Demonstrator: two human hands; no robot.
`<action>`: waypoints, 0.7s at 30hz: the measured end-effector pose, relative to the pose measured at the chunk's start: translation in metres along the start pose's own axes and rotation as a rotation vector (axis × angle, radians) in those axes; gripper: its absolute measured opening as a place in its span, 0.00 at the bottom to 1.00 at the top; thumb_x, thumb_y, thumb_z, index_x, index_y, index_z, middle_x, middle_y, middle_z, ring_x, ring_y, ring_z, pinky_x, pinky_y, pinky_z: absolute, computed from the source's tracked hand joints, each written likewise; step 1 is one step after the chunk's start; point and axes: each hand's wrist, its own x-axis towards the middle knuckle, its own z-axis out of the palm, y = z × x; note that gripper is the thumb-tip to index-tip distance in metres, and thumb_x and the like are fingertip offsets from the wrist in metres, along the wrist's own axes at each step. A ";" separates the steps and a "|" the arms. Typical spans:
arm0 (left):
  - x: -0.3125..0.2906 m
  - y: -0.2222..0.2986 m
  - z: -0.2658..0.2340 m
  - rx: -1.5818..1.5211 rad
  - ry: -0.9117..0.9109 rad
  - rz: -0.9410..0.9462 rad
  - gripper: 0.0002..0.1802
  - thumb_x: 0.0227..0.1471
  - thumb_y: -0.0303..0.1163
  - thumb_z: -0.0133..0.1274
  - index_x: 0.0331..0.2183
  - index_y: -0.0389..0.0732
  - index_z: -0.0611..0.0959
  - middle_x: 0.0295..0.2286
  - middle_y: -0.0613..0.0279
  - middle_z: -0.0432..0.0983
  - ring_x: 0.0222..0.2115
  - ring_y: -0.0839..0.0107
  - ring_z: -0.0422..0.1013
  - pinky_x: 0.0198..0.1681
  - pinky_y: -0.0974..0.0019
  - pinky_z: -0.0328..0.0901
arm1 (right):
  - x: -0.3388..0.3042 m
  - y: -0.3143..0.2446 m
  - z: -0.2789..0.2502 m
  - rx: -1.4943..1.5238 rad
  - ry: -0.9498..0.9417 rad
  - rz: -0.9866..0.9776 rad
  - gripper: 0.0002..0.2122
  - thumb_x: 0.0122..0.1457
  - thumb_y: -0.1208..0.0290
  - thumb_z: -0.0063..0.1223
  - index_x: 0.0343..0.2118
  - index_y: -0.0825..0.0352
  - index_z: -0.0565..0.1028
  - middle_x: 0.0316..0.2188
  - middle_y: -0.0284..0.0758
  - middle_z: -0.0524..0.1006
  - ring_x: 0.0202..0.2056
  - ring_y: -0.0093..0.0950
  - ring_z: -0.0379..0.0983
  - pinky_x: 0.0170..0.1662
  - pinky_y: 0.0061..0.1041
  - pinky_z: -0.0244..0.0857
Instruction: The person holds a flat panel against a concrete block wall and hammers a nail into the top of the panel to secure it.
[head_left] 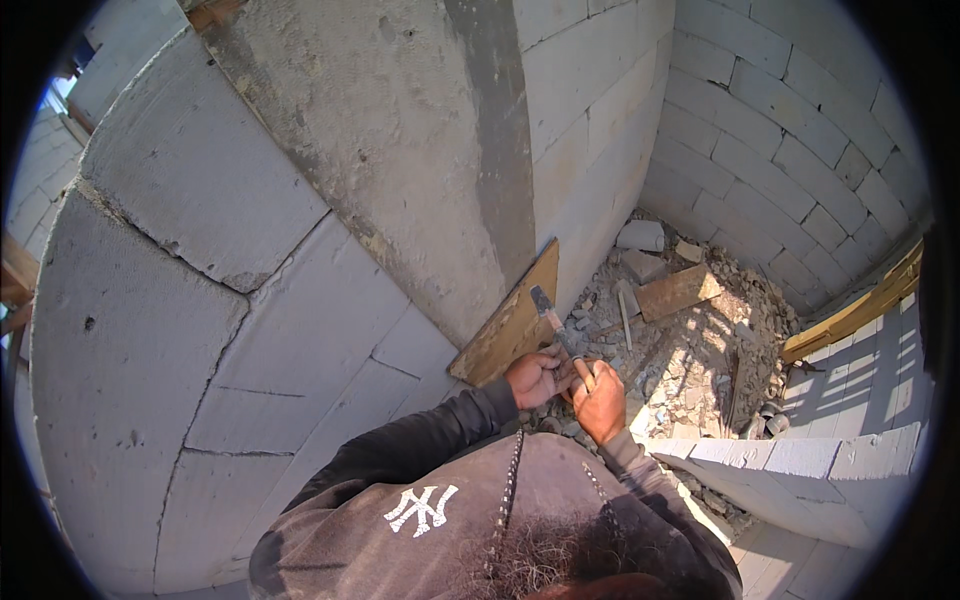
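My right hand (600,402) is closed around the light wooden handle of a narrow tool (549,310). Its dull grey, flat-looking end points up and away, and I cannot make out its exact kind. Close beside it, my left hand (533,379) has its fingers curled in toward the tool; whether they grip it or some small thing is unclear. Just past both hands, a wooden board (508,325) stands tilted against the foot of a rough concrete column (390,130). The tool's far end overlaps the board's right side in view, and contact cannot be told.
Pale block walls rise on the left (290,330) and at the back right (780,120). Broken rubble (680,370) covers the ground between, with a loose plank (680,292) on it. A low block wall (790,462) and a timber beam (860,300) stand at right.
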 end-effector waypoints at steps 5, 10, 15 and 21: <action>-0.010 -0.007 -0.013 -0.032 0.063 -0.134 0.19 0.55 0.20 0.39 0.49 0.42 0.71 0.33 0.67 0.70 0.28 0.78 0.65 0.34 0.73 0.63 | -0.001 -0.001 -0.024 0.032 0.107 0.151 0.05 0.57 0.76 0.54 0.33 0.73 0.74 0.32 0.48 0.76 0.34 0.47 0.73 0.40 0.39 0.67; -0.018 0.002 0.012 -0.029 0.114 0.042 0.20 0.56 0.20 0.39 0.50 0.41 0.72 0.33 0.66 0.70 0.30 0.76 0.66 0.35 0.70 0.65 | 0.000 0.025 -0.028 0.113 0.321 0.024 0.08 0.62 0.74 0.55 0.33 0.75 0.77 0.29 0.37 0.77 0.31 0.24 0.72 0.35 0.26 0.66; -0.040 -0.001 0.032 -0.010 0.084 0.160 0.18 0.56 0.21 0.41 0.48 0.40 0.72 0.34 0.64 0.69 0.30 0.70 0.67 0.37 0.64 0.67 | -0.025 -0.040 -0.012 0.498 -0.074 0.423 0.07 0.60 0.73 0.59 0.32 0.72 0.77 0.25 0.31 0.77 0.26 0.21 0.70 0.32 0.25 0.64; -0.079 -0.019 0.024 0.006 0.128 0.277 0.15 0.54 0.24 0.42 0.44 0.47 0.71 0.33 0.64 0.69 0.32 0.65 0.69 0.29 0.62 0.64 | -0.048 -0.069 0.026 -0.056 -0.037 -0.150 0.07 0.55 0.77 0.58 0.33 0.74 0.74 0.25 0.35 0.71 0.30 0.24 0.67 0.36 0.27 0.63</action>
